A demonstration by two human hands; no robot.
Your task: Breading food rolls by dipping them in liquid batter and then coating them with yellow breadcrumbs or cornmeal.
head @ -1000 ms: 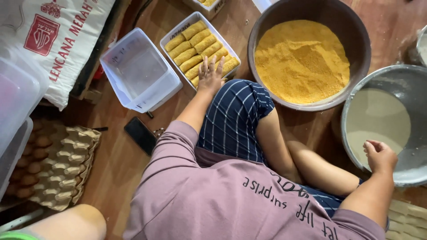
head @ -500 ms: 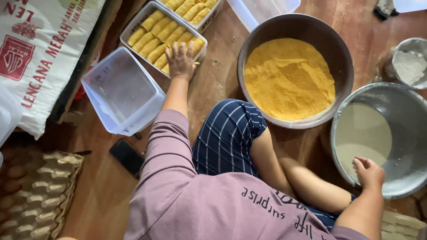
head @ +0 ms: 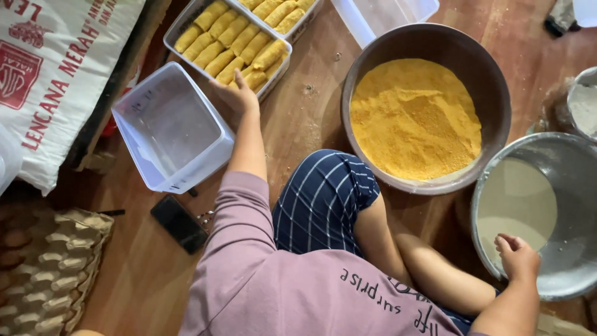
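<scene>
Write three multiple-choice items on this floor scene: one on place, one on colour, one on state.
1. Where is the left hand?
A. on the rectangular plastic tray of breaded yellow rolls
B. in the crumbs
C. on the phone

2. What colour are the crumbs in the round brown bowl?
A. white
B. orange-yellow
C. green

3. How is the clear rectangular plastic tub?
A. lidded
B. full of rolls
C. open, empty

Key: A, fingers rest on the tray's near rolls; B, the crumbs are orange-yellow; C, its bare bottom shows.
</scene>
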